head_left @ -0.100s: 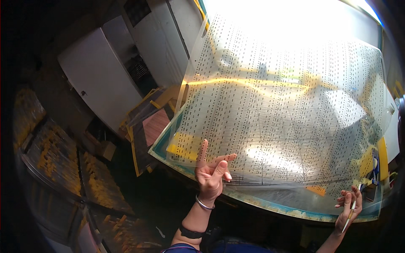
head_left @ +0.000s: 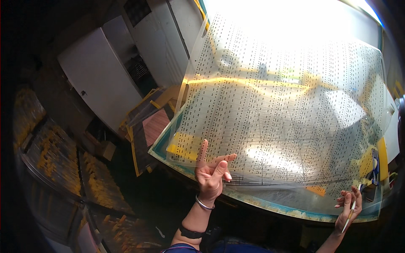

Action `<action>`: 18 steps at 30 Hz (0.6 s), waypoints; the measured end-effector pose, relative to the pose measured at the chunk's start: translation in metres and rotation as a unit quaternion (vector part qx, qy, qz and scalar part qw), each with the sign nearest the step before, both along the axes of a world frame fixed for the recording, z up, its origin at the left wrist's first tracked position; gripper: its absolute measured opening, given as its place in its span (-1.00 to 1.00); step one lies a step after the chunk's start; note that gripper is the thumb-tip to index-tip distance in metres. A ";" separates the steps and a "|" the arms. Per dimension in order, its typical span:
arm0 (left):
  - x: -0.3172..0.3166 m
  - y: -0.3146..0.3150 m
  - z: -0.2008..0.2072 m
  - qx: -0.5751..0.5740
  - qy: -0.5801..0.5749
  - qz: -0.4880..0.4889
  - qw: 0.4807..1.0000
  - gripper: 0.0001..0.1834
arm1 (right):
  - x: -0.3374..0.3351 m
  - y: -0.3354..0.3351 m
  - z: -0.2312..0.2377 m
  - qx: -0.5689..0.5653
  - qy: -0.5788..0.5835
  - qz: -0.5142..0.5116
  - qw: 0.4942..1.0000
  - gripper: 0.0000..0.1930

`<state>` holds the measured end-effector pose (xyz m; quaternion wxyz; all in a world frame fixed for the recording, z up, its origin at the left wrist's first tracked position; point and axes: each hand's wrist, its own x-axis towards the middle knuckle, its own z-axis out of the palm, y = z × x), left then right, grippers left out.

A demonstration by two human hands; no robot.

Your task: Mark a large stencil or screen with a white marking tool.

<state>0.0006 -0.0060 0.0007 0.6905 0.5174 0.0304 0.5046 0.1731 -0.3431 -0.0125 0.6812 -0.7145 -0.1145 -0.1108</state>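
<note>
**Big see-through sheet held up over a bright table**

Holding up a big clear sheet (head_left: 287, 114) covered in rows of tiny dark marks. Bent and lifted over the table (head_left: 270, 206), near edge low, far edge up in the glare from above. Yellow and blue showing through the sheet from below.

Left hand (head_left: 212, 172) at the near left edge of the sheet. Fingers (head_left: 203, 152) partly spread: one pointing straight up against the sheet, another reaching out to the right, the rest curled. Thumb side gripping the sheet's lower edge, as far as can be seen. Silver bangle (head_left: 204, 205) on that wrist, dark band (head_left: 190, 232) further down the arm.

Right hand (head_left: 348, 206) at the near right corner, just below the sheet's edge. Fingers loosely curled and a little apart, pinching a thin brush (head_left: 349, 217) with a pale handle, pointing down. Cannot tell if this hand also touches the sheet.

Table with a blue-green rim and yellow patches, lit brightly from underneath or above, hard to say which. Stack of flat frames (head_left: 149, 126) leaning beside the table's left end. White cabinets (head_left: 97, 80) further off to the left. Racks with yellow bits (head_left: 55, 152) low on the dark left side.
</note>
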 end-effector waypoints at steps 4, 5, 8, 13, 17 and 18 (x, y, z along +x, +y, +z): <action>0.000 0.001 -0.001 0.006 -0.005 -0.009 1.000 -0.31 | 0.000 0.000 0.000 -0.002 0.001 -0.003 1.000 -0.67; 0.000 0.002 -0.001 0.005 -0.004 -0.010 1.000 -0.31 | 0.000 0.000 0.000 -0.003 0.002 -0.005 1.000 -0.67; -0.001 0.002 0.000 0.002 -0.001 -0.009 1.000 -0.30 | -0.001 0.000 0.000 -0.001 0.000 -0.004 1.000 -0.67; -0.001 0.003 -0.002 -0.003 -0.013 -0.025 1.000 -0.29 | 0.000 0.000 0.000 -0.005 -0.001 0.005 1.000 -0.66; -0.001 0.003 -0.002 0.000 -0.013 -0.023 1.000 -0.30 | 0.002 -0.002 -0.002 -0.010 -0.001 0.011 1.000 -0.66; -0.001 0.003 -0.002 0.001 -0.013 -0.022 1.000 -0.30 | 0.002 -0.002 -0.002 -0.012 -0.001 0.011 1.000 -0.66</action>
